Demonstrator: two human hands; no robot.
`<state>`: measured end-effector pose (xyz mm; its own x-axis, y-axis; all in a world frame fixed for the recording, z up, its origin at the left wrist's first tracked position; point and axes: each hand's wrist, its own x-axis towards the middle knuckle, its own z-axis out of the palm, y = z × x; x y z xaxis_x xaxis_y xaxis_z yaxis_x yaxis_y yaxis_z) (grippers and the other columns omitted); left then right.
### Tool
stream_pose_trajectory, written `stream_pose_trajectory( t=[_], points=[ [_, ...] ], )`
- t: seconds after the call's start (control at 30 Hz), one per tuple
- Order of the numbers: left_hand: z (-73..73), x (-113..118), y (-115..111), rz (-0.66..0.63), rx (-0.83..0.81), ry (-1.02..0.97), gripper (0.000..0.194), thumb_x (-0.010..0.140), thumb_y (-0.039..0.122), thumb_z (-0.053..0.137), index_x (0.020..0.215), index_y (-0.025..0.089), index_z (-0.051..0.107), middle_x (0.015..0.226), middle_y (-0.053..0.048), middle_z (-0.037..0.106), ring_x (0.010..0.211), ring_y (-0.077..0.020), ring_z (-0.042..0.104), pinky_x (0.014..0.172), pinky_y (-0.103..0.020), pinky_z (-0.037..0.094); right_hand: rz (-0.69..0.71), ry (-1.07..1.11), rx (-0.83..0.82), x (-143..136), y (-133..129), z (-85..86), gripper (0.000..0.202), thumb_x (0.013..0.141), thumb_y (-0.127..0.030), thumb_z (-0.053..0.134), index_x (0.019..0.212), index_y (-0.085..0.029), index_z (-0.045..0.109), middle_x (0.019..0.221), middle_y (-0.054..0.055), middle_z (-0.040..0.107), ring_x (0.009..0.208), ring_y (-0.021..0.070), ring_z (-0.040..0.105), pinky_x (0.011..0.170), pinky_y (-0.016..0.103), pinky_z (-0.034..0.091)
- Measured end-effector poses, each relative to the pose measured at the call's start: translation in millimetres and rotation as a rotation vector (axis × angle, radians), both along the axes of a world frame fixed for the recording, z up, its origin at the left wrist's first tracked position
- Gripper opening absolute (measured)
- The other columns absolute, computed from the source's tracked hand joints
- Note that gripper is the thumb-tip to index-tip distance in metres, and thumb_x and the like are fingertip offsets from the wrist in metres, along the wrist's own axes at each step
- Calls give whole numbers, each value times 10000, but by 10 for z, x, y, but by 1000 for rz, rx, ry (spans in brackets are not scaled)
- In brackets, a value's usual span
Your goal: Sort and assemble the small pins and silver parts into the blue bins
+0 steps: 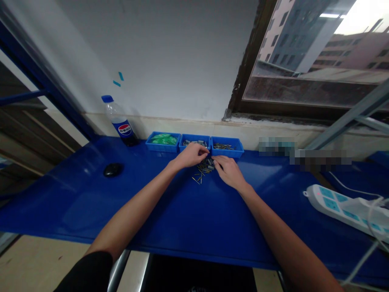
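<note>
A loose pile of thin metal pieces, some brass-coloured and shaped like screwdriver bits or pins, lies on the blue table, with several short grey cylinders among them. My left hand is over the pile's far left side, in front of the middle blue bin. Its thumb and forefinger are pinched together; anything between them is too small to make out. At the pile's right edge, my right hand has its fingers and thumb drawn close together beside the cylinders. Whatever its fingertips hold is hidden.
Green packets fill the left blue bin; thin metal pieces lie in the right blue bin. A Pepsi bottle and black mouse are to the left. On the right lies a white power strip with cables. A wall stands behind.
</note>
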<state>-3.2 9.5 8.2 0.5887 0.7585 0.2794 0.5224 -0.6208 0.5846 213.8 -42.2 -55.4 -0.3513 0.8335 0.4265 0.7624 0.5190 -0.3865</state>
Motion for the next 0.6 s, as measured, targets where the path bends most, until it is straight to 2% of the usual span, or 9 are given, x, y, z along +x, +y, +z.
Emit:
stream_pose_trajectory(
  t=[0.17,0.3,0.47,0.6],
  points=[
    [44,-19,5,12,13,14,268,888,215,623,1061,146,815,999,-125,804,893,-257,747,857,-366,553,-132,-48,75,79,-38,63,321,1050,-312,466,1015,-221,772,1074,116,779,1035,282,697,951,426,502],
    [64,-24,2,27,7,7,259,883,218,630,1054,159,816,989,-113,804,877,-242,742,843,-351,553,-158,-18,109,157,29,-41,247,1002,-247,538,1081,-197,767,1136,132,755,1041,295,680,950,436,520],
    [57,-29,13,21,17,-2,258,876,225,628,1038,160,818,985,-111,804,854,-230,740,815,-337,549,-154,33,51,199,95,-160,223,956,-166,604,1106,-186,766,1058,124,772,1011,299,680,939,442,523],
    [75,-32,9,19,21,16,258,883,231,615,1033,161,813,992,-98,806,859,-212,740,819,-321,547,-191,67,19,221,103,-172,227,933,-191,660,1138,-172,758,1074,129,773,972,284,699,917,413,527]
  ],
)
